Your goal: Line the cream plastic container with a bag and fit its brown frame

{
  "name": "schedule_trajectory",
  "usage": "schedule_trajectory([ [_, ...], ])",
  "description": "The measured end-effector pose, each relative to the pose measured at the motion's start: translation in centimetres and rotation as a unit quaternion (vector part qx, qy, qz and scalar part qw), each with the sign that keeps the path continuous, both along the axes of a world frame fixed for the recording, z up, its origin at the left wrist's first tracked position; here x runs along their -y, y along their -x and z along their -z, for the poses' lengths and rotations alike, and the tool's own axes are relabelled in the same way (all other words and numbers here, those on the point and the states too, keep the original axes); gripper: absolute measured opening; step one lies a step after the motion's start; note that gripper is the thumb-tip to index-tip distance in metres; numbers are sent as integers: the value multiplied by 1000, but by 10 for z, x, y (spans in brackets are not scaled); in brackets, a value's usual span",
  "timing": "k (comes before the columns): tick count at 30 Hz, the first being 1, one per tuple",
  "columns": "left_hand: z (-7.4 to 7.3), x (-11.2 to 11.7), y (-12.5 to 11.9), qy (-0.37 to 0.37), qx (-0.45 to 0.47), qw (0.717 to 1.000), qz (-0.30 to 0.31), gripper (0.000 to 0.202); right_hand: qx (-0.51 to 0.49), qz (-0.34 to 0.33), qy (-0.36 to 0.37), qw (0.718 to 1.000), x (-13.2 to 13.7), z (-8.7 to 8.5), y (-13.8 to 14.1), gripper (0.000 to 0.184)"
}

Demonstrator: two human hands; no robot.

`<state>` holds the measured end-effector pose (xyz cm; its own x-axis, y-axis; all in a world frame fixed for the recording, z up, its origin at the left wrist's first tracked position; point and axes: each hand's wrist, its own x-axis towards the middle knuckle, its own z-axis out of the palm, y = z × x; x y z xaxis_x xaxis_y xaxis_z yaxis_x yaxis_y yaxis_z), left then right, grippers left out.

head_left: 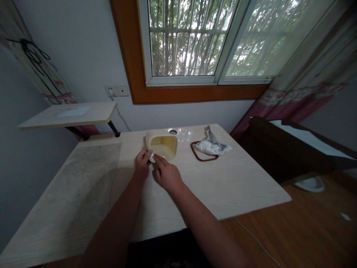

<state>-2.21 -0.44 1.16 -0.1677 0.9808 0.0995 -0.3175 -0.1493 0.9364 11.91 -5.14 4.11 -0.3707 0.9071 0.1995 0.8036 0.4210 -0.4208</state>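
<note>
At the near left corner of a cream plastic box [176, 146], lying on its side with its opening toward me, both hands meet. My left hand [142, 163] is closed, its thumb and fingers pinching a small white piece [152, 158]. From the other side my right hand [169, 175] brings its fingertips together on that same piece. What the piece is, and whether it is joined to the box, I cannot make out. To the right lies a brown-red rounded frame [205, 160], partly under a clear plastic bag [212, 146] with white contents.
The pale wooden table [237, 186] has a round cable hole [173, 132] near its back edge. A raised shelf [100, 111] with a paper sheet stands at the left. Dark furniture [267, 160] stands off the right side. A thin cable [258, 240] runs over the floor.
</note>
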Motion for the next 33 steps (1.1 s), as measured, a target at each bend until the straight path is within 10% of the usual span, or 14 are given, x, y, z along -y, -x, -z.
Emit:
schedule_trajectory([
  [8,0,-4,-3,-7,29,999,-18,45,31,90,14,995,-9,-1,-17,59],
  [17,-1,-1,-2,-11,4,1000,-16,45,2,-3,0,1000,1,-3,-2,64],
  [26,-3,-1,-3,1,12,1000,-27,45,56,114,19,992,-6,-5,-18,59],
  [33,1,-1,-1,2,-9,999,-33,46,15,7,6,1000,4,-3,2,64],
])
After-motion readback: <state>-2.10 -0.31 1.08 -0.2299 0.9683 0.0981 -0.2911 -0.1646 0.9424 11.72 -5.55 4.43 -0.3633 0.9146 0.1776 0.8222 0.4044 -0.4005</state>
